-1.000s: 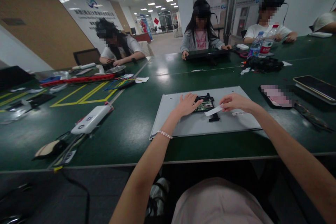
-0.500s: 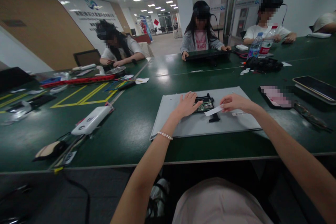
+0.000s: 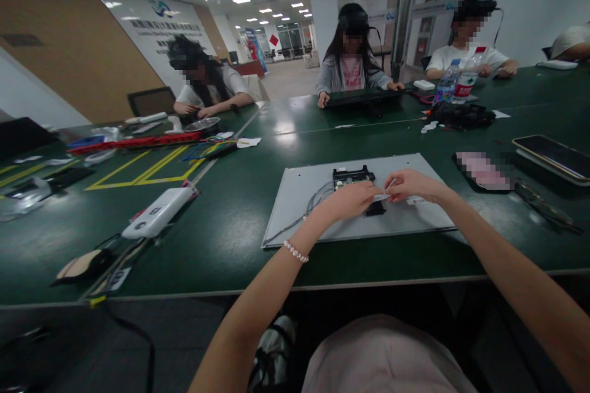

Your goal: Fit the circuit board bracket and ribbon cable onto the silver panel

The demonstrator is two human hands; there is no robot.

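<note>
Over a flat grey panel (image 3: 304,181) on the green table, my two hands meet at a thin white strip (image 3: 380,197). My left hand (image 3: 354,199) pinches its left part, fingers closed. The strip's other end is between the fingertips of my right hand (image 3: 409,185). A circuit board in a black bracket (image 3: 354,174) lies on the panel just beyond my left hand, which partly covers it. Grey cables (image 3: 317,198) curve from the board toward the panel's near left corner. A black bracket foot (image 3: 375,208) shows below the strip.
A pink-cased phone (image 3: 482,171), another phone (image 3: 553,156) and eyeglasses (image 3: 546,204) lie to the right. Left are a white power bank (image 3: 159,213) and a mouse (image 3: 83,265). Bottles (image 3: 464,83) stand at the far right. Several people sit around the table.
My left hand has moved right and nearer, from resting spread on the board to gripping the strip beside my right hand. The grey cables are now uncovered.
</note>
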